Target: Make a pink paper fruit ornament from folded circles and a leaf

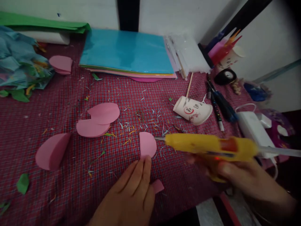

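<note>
My right hand (pixel 237 175) is wrapped round the handle of a yellow hot glue gun (pixel 195 142) with a red light glowing on it. Its metal nozzle points left, at the curved edge of a folded pink paper half-circle (pixel 147 144). A clear glue stick (pixel 279 151) sticks out of the gun's back. My left hand (pixel 131 188) lies flat with fingers stretched out, the tips pressing on the lower edge of that half-circle. Beside its thumb is a small pink paper scrap (pixel 158 186). Further left lie overlapping pink paper circles (pixel 101 117) and another folded pink circle (pixel 51 152).
A printed paper cup (pixel 192 110) lies on its side on the checked cloth (pixel 75 194). Coloured sheets (pixel 127 53) lie at the back, with a crumpled blue bag (pixel 21 62) to their left. Pens, pliers-like handles (pixel 224 105) and a white power strip (pixel 255 133) line the right side.
</note>
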`<state>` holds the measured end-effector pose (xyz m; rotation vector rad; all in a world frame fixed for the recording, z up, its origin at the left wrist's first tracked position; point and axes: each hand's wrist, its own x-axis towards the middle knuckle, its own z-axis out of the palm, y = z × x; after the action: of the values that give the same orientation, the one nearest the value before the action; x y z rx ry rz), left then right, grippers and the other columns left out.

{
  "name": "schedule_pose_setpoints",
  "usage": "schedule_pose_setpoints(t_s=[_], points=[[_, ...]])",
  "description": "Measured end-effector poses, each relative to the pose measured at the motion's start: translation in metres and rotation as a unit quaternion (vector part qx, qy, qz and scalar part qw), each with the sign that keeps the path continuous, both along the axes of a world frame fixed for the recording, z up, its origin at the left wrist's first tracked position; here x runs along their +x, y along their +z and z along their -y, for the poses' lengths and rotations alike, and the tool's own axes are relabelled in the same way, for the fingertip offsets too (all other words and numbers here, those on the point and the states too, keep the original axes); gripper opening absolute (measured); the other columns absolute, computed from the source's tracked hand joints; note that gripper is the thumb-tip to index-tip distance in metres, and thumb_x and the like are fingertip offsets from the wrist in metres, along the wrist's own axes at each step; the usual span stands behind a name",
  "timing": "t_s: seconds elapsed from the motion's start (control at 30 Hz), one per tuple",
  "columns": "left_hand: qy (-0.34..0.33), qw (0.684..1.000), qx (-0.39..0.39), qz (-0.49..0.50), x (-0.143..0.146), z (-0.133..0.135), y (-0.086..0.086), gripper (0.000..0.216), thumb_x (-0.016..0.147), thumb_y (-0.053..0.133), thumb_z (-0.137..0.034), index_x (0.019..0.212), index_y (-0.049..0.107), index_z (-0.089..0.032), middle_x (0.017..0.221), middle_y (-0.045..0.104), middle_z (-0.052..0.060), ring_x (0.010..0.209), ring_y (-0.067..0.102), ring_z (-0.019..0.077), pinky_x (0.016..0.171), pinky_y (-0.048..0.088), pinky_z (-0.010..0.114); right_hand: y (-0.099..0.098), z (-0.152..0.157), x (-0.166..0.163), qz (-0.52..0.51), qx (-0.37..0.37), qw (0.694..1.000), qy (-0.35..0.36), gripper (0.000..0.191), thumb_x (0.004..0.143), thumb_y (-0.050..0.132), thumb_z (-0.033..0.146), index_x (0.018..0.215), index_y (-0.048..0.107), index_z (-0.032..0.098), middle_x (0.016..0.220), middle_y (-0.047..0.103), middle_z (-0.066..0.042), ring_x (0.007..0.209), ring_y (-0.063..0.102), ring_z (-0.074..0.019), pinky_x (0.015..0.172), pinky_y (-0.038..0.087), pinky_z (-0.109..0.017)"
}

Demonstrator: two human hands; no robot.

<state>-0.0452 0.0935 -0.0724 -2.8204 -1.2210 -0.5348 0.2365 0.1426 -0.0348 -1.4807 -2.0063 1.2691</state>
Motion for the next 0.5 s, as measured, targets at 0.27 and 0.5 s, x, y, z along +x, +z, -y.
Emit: schedule_pose_setpoints(t_s=[0.27, 0.5], points=[[0.01, 0.999, 0.015, 0.027, 0.0, 0.002, -0.011, 0.03, 0.094, 0.038, -0.017, 0.086, 0.066, -0.018, 0.107, 0.071, 0.008, 0.102, 0.059, 0.019, 0.088, 0.041, 0.031, 0.001, -0.037, -0.052, -0.014, 0.002, 0.995, 0.098, 0.022, 0.089, 0.056, 0.039, 0.103, 0.066, 0.026, 0.083, 0.071, -0.003, 0.072, 0.066, -0.0177, 0.068, 0.054, -0.028], [0.017, 1.0, -0.021, 0.001, 0.002, 0.003, -0.003, 0.03, 0.096, 0.036, -0.015, 0.097, 0.066, -0.02, 0.108, 0.071, 0.005, 0.101, 0.055, 0.0178, 0.086, 0.04, 0.031, -0.004, -0.036, -0.047, 0.017, 0.015, 0.995, 0.095, 0.031, 0.09, 0.054, 0.044, 0.116, 0.062, 0.028, 0.104, 0.07, -0.006, 0.09, 0.066, -0.0226, 0.074, 0.055, -0.032]])
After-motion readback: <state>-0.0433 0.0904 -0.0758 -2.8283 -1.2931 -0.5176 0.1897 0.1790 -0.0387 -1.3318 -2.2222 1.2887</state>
